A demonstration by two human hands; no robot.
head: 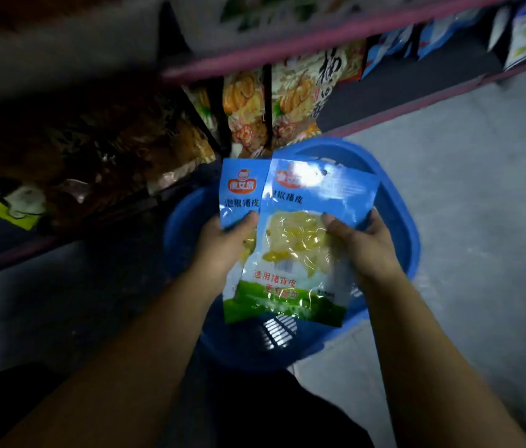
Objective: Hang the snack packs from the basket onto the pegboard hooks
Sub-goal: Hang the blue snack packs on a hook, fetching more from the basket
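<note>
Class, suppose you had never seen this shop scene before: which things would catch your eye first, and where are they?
First, two blue snack packs, the front pack overlapping the back pack, held up mid-frame. The left hand grips the back one and the right hand the front one. Under them on the floor sits a blue basket, with orange noodle bags on the shelf behind.
</note>
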